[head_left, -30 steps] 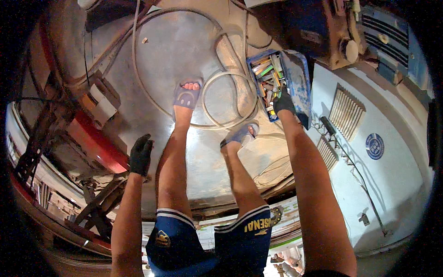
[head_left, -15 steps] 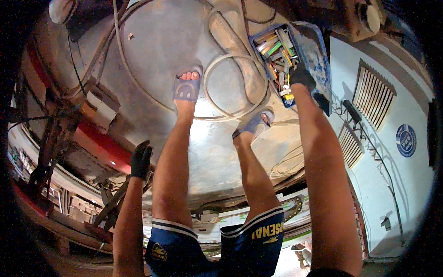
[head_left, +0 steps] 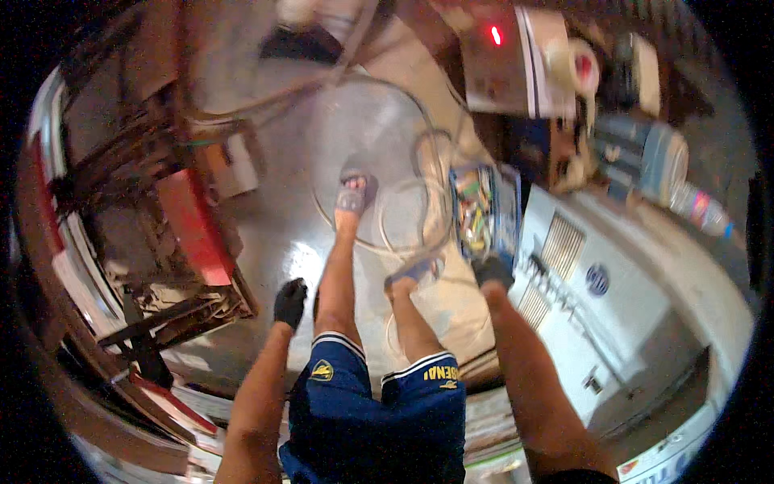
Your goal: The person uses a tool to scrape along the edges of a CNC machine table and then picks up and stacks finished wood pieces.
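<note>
My right hand (head_left: 492, 272), in a dark glove, is just at the near end of a blue open toolbox (head_left: 514, 211). Motion smears its fingers, and whether it holds anything is hidden. Inside the box lie several mixed hand tools (head_left: 476, 211), with green, yellow and orange parts, too blurred to name singly. My left hand (head_left: 290, 302), in a black glove, hangs beside my left knee with its fingers loosely bent. Nothing shows in it.
A pale hose (head_left: 387, 252) loops over the floor around my sandalled feet. Red-painted metal framework (head_left: 193, 230) stands at left. To the right are a light blue vented cabinet (head_left: 564, 298), a clear bottle (head_left: 700, 210) and a beige machine with a red light (head_left: 496, 64).
The view has swung, bringing in more of the machine and bottle at upper right. My right hand has drawn back from among the tools to the box's near end.
</note>
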The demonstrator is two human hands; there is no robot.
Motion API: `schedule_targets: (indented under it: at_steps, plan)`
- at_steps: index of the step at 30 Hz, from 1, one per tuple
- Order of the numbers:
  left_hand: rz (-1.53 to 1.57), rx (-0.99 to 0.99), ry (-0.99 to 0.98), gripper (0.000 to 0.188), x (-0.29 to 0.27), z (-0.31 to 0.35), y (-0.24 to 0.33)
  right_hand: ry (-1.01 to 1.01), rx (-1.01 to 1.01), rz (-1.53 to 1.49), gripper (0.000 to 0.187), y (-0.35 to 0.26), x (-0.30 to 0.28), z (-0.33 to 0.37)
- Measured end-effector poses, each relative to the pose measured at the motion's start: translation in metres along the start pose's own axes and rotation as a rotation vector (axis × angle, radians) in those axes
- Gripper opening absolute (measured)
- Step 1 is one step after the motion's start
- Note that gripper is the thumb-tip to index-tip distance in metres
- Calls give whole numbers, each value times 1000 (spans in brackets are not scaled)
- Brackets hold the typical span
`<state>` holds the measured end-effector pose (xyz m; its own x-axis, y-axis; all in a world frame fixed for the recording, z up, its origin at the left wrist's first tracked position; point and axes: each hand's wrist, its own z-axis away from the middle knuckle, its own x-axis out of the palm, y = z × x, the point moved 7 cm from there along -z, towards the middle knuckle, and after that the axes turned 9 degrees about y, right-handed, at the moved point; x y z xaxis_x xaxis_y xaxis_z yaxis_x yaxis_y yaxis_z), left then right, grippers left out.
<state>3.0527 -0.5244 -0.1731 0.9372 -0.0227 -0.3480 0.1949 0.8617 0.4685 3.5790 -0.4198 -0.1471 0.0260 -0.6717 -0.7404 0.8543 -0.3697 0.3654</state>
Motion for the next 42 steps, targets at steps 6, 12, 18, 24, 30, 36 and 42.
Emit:
schedule_targets:
  at_steps: [6,12,18,24,30,36,42]
  plan:
    - [-283,144,261,35,-59,54,41,-290,-424,64,57,-72,-109,96]
    - [-20,187,268,38,-114,68,135,-196,-737,123,65,-200,-302,180]
    - [-112,837,393,81,-209,145,371,38,-1110,199,57,-305,-466,247]
    - [-307,1095,475,70,-244,155,454,130,-1605,147,49,-378,-559,312]
    - [-316,925,324,54,-256,84,486,120,-1779,66,43,-423,-633,326]
    - [-321,970,187,51,-291,49,559,275,-1864,-148,41,-485,-661,263]
    - [-481,769,288,46,-349,-13,627,225,-1669,-150,45,-535,-771,256]
